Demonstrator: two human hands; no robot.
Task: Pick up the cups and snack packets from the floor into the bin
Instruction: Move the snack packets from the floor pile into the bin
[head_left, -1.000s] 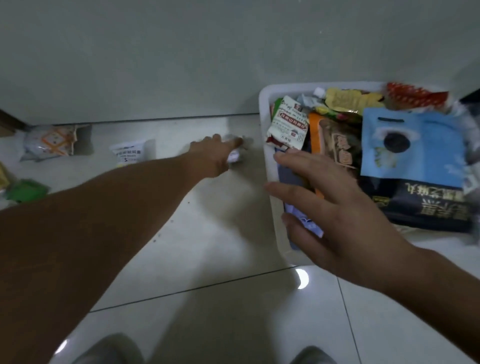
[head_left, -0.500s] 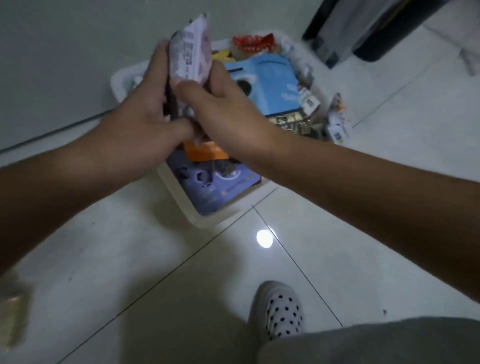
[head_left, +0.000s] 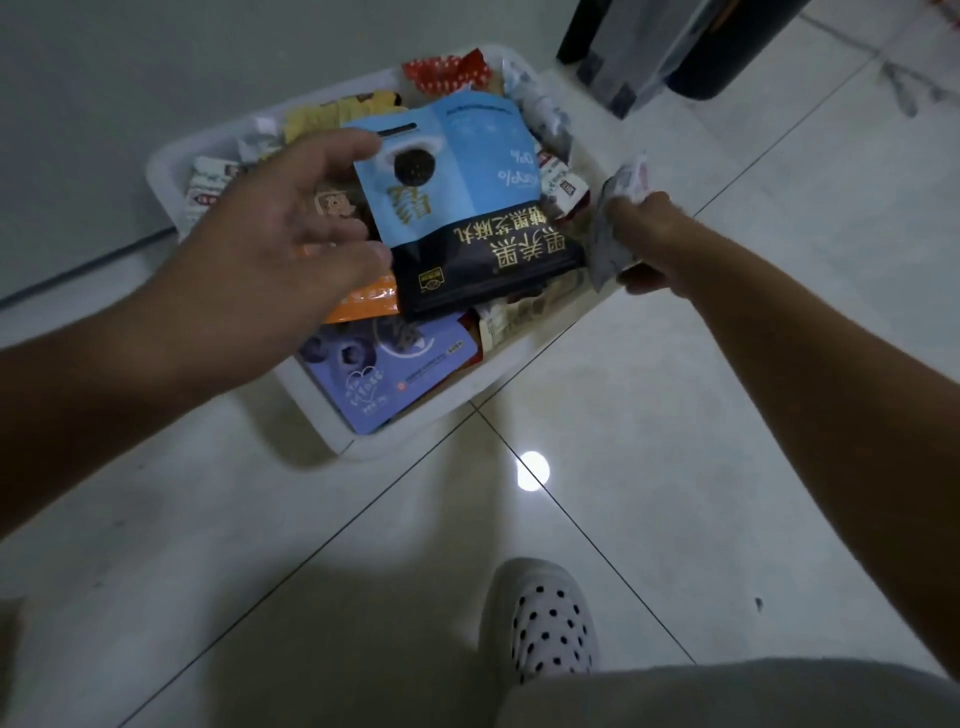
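A white rectangular bin (head_left: 415, 431) stands on the tiled floor against the wall, filled with several snack packets. A light-blue and black packet (head_left: 467, 208) lies on top, a purple one (head_left: 384, 374) at the near end, a red one (head_left: 447, 73) at the far end. My left hand (head_left: 280, 244) hovers over the bin's left half with its fingers spread and nothing in it. My right hand (head_left: 644, 239) is at the bin's right rim and grips a crumpled white-grey packet (head_left: 610, 228).
A dark container (head_left: 727, 47) and grey boxes (head_left: 628, 57) stand behind the bin at the upper right. My polka-dot slipper (head_left: 545, 623) rests on the tile below. Pale floor tiles stretch right and in front of the bin.
Both hands held one packet together above the bin half a second ago. Now they have parted: the right hand carries the packet to the bin's right rim, the left hand is bare.
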